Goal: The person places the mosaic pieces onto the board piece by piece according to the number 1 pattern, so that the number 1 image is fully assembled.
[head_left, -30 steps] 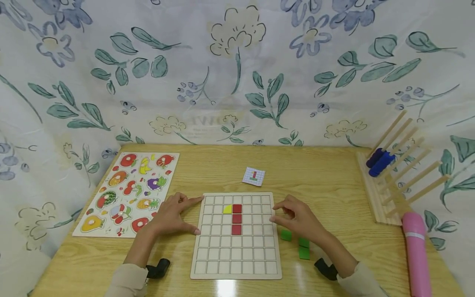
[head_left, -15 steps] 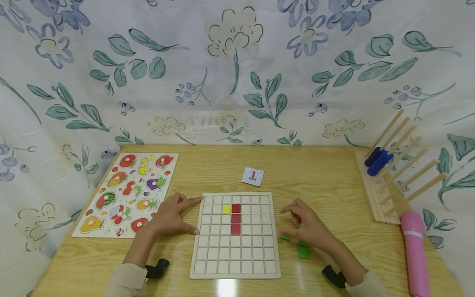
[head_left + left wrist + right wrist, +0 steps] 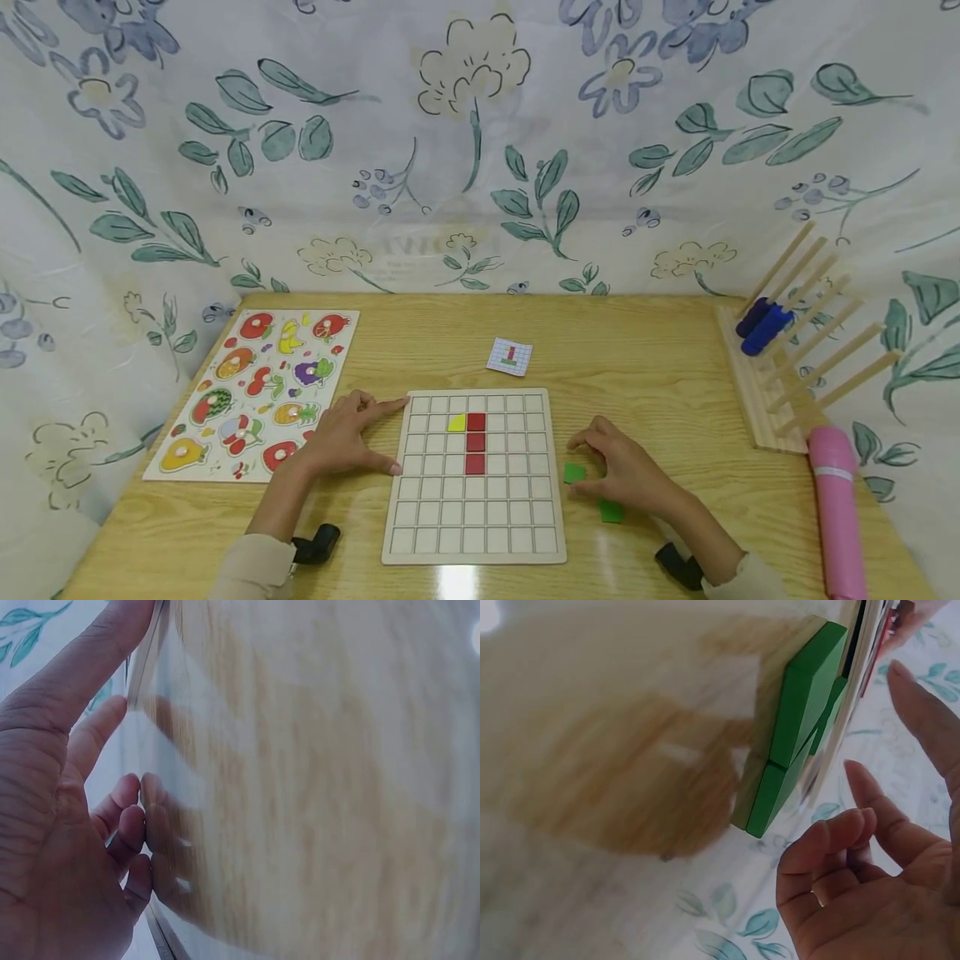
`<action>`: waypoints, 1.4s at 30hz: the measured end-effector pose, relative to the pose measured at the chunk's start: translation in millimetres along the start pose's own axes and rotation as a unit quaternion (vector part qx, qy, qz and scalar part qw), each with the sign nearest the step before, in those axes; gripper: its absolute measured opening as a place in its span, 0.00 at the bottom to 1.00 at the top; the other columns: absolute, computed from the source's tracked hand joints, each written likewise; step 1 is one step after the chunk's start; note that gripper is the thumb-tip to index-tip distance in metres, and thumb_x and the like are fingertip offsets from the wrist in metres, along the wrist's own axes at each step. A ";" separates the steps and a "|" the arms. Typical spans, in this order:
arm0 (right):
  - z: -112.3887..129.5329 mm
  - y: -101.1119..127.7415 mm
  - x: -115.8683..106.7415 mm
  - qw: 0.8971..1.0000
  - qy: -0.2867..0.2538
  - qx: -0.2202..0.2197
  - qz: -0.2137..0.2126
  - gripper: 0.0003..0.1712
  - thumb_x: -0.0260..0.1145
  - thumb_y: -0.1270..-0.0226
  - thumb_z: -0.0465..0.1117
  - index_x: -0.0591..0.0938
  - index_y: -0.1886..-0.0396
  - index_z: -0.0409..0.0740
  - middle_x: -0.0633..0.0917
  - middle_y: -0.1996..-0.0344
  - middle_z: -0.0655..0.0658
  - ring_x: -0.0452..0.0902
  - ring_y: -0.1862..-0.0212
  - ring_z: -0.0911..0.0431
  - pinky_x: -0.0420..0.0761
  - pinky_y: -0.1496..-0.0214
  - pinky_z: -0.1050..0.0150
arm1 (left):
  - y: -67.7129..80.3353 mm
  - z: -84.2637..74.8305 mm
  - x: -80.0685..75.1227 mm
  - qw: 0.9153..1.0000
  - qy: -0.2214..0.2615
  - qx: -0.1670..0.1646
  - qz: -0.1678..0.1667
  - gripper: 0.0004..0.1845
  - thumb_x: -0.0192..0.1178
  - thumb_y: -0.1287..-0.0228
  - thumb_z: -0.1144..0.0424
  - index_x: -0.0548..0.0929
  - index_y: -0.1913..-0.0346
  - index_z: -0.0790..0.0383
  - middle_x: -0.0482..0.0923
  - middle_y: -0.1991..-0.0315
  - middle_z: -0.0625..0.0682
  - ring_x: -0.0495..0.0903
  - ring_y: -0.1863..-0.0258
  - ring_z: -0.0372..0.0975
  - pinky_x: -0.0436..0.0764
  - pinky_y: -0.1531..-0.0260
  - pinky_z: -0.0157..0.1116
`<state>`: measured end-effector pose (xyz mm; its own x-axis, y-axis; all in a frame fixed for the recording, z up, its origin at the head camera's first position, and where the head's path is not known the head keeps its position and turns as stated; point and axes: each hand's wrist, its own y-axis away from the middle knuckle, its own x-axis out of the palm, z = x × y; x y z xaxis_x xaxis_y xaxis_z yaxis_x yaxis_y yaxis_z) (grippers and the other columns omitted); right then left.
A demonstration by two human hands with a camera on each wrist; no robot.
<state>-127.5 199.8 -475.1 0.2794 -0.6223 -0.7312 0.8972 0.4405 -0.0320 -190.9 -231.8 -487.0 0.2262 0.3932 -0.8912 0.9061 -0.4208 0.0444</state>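
Just right of the pale wooden grid board (image 3: 476, 487), a green square tile (image 3: 574, 473) is bracketed, ungripped, by the right hand (image 3: 628, 477), thumb and forefinger parted; left edge touched by the left hand (image 3: 347, 437), forefinger extended.

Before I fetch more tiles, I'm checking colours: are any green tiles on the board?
No: the board holds only three red tiles and one yellow piece, and the green tiles lie beside it.

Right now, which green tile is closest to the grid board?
The green tile beside the right edge of the grid board; the other two touch each other, farther out, partly behind the right hand in the head view.
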 end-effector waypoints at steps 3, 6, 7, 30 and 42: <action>0.1 0.8 -0.3 1.000 0.024 0.008 0.009 0.27 0.82 0.53 0.47 0.83 0.54 0.42 0.69 0.66 0.50 0.62 0.67 0.63 0.67 0.65 0.69 | 0.3 -0.3 -0.5 1.000 -0.001 0.002 0.000 0.54 0.75 0.68 0.30 0.72 0.29 0.38 0.62 0.61 0.49 0.59 0.64 0.41 0.59 0.63 0.39; 0.7 1.4 -1.1 0.999 0.040 0.015 0.017 0.25 0.82 0.52 0.47 0.83 0.56 0.43 0.69 0.65 0.51 0.62 0.67 0.63 0.67 0.65 0.68 | 0.3 -0.3 -0.3 1.000 0.001 0.002 -0.002 0.54 0.75 0.68 0.30 0.72 0.30 0.37 0.62 0.61 0.48 0.59 0.64 0.41 0.59 0.62 0.39; 0.9 1.6 -1.3 0.999 0.044 0.016 0.018 0.24 0.81 0.51 0.47 0.83 0.56 0.43 0.69 0.65 0.51 0.62 0.67 0.63 0.68 0.64 0.68 | 0.2 0.1 -0.2 1.000 0.001 0.004 -0.003 0.54 0.75 0.68 0.30 0.72 0.30 0.38 0.62 0.61 0.48 0.59 0.64 0.41 0.59 0.62 0.39; 4.5 2.1 3.5 0.994 0.111 0.000 -0.017 0.14 0.79 0.50 0.42 0.87 0.64 0.43 0.67 0.69 0.56 0.60 0.70 0.67 0.66 0.69 0.72 | -1.3 5.6 4.4 1.000 -0.001 0.006 0.000 0.54 0.75 0.69 0.29 0.71 0.30 0.34 0.60 0.61 0.47 0.57 0.65 0.40 0.58 0.63 0.38; 27.2 -4.7 2.5 0.999 0.036 -0.024 -0.027 0.11 0.79 0.49 0.40 0.87 0.66 0.46 0.69 0.70 0.53 0.64 0.69 0.64 0.68 0.69 0.71 | -1.0 4.4 4.0 1.000 0.000 0.006 0.000 0.54 0.75 0.68 0.29 0.71 0.30 0.36 0.60 0.61 0.47 0.57 0.65 0.40 0.57 0.64 0.39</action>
<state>-121.7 178.6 -458.2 0.2045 -0.5988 -0.7743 0.8927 0.4386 -0.1035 -192.5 -233.4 -492.7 0.2271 0.3930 -0.8911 0.9017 -0.4304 0.0400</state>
